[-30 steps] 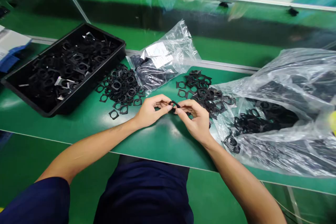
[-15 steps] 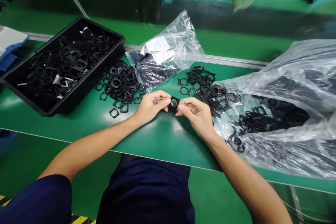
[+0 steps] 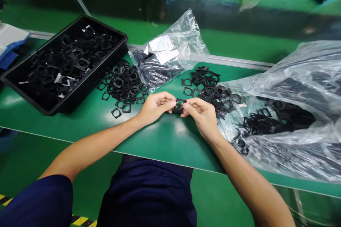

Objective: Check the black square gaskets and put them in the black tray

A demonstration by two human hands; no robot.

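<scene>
OK so our left hand [image 3: 159,107] has one edge of the black plate [image 3: 178,110] pinched between thumb and fingers, and our right hand [image 3: 201,113] pinches the opposite edge, both fingertips drawn in snug. We've got it over the front of the green table [image 3: 165,142]. We'd go light and grip just the edges, so it doesn't flex and the hole isn't covered. Looks-wise: thin, squarish, one big round hole; finer detail's too small for us to tell.
</scene>
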